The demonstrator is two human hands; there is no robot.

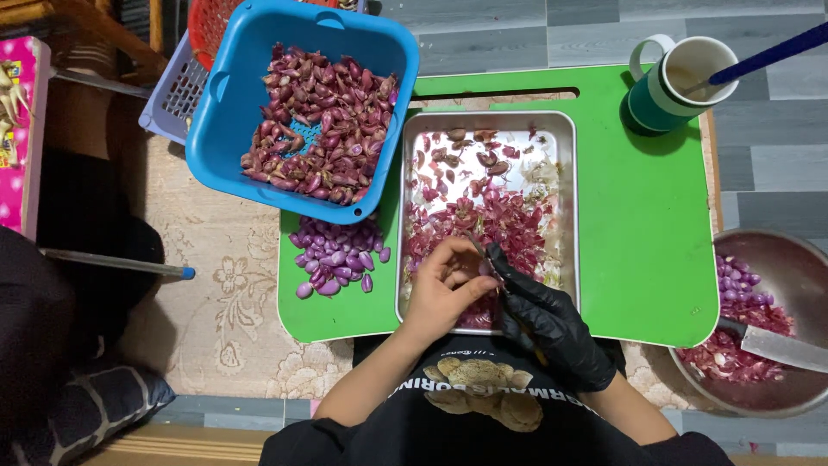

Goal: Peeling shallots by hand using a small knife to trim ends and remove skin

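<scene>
Head view, looking straight down. A green tabletop (642,233) sits low over a patterned rug (216,285). At its centre lies a steel tray (569,173) strewn with reddish shallot skins (509,220).

The left hand (444,289), bare, hovers over the tray's near edge, fingers curled around a small shallot (486,269) pinched between thumb and fingertips. The right hand (548,315), in a black glove, closes on a thin tool whose tip meets the shallot; whether it is a blade cannot be told, as the glove hides most of it. Both hands touch each other at the shallot, just above the skins.

Left of the tray, on the tabletop, lies a small heap of peeled shallots (336,257), pale purple. Above that heap a blue tub (233,103) overlaps the tabletop's far left corner, filled with unpeeled shallots (323,121). It rests partly on a lilac basket (172,91).

At the far right corner stands a teal and white mug (668,86) with a dark blue handle sticking out of it. Off the right edge, a metal bowl (798,276) holds more purple pieces and skins, with a broad knife blade (780,345) lying across it.
</scene>
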